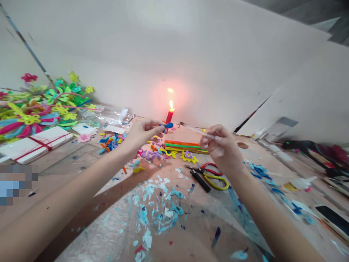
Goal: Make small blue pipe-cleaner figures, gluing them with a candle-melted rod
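Note:
My left hand (148, 133) is closed in a pinch on a small blue piece (169, 125), held just in front of a lit red candle (169, 116). My right hand (220, 145) grips a thin clear stick (200, 131) with a dark tip, which points left toward the blue piece without touching it. Between and beyond the hands lies a stack of orange, green and yellow strips (185, 145). Yellow-handled and red-handled cutters (216, 177) and a black lighter (200, 181) rest below my right hand.
Colourful fuzzy flowers (40, 105) are heaped at the left, behind a white box (35, 145) tied with red string. Light blue scraps (152, 203) litter the front of the table. At the right are blue pieces (261, 171), a small glue bottle (298, 184) and a glue gun (308, 149).

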A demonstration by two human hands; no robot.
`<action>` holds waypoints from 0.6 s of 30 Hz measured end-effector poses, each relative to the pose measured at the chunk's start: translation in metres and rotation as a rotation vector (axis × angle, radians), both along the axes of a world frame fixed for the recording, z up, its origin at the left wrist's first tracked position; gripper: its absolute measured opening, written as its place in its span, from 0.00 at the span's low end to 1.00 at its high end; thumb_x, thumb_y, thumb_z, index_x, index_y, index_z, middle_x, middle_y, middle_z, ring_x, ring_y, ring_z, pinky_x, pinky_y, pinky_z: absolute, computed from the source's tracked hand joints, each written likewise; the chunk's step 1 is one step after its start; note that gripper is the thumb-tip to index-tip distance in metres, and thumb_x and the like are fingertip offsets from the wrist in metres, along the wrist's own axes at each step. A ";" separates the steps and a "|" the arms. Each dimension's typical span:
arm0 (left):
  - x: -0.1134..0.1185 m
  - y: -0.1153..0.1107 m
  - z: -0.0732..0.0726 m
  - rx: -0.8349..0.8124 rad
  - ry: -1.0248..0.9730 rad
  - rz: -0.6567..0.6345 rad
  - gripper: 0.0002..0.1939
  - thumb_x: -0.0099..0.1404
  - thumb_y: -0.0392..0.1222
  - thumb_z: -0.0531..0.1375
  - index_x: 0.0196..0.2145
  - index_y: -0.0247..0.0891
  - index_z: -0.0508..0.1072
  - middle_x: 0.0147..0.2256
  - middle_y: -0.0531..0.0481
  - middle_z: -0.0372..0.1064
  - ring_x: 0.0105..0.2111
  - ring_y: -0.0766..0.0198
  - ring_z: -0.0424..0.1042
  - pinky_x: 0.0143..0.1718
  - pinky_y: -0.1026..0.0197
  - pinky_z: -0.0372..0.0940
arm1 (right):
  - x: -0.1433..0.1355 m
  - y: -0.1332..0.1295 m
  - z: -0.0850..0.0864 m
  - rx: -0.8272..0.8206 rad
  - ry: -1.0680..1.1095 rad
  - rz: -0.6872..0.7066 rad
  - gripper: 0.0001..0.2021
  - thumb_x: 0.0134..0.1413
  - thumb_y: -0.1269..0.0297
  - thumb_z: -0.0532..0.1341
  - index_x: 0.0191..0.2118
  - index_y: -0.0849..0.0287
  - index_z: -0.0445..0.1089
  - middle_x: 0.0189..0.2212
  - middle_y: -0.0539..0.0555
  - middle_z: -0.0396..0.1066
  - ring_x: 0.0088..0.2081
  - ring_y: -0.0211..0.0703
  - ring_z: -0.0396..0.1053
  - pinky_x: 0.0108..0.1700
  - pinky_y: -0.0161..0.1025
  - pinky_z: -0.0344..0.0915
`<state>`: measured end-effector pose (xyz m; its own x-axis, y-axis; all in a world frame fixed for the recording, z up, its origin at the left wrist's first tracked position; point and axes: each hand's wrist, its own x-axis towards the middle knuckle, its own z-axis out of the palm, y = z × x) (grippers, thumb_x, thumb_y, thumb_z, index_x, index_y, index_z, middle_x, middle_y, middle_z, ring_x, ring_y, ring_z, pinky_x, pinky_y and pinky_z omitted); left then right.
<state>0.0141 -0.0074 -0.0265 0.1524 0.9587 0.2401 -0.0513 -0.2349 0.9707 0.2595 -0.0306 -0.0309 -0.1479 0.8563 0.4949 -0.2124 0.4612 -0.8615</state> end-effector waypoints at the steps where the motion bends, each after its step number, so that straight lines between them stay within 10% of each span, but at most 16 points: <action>1: 0.001 -0.002 0.002 0.004 0.006 -0.002 0.07 0.60 0.38 0.65 0.36 0.35 0.78 0.33 0.45 0.79 0.29 0.67 0.74 0.28 0.66 0.68 | 0.001 -0.001 0.000 0.015 -0.016 -0.006 0.06 0.48 0.66 0.61 0.33 0.53 0.74 0.24 0.47 0.70 0.26 0.35 0.67 0.30 0.35 0.65; 18: 0.002 -0.012 0.012 0.047 0.033 0.008 0.09 0.59 0.38 0.65 0.37 0.31 0.78 0.30 0.46 0.77 0.28 0.66 0.75 0.26 0.67 0.67 | 0.000 -0.007 0.007 0.194 -0.133 -0.122 0.04 0.47 0.68 0.62 0.31 0.53 0.74 0.25 0.47 0.70 0.26 0.37 0.68 0.31 0.37 0.66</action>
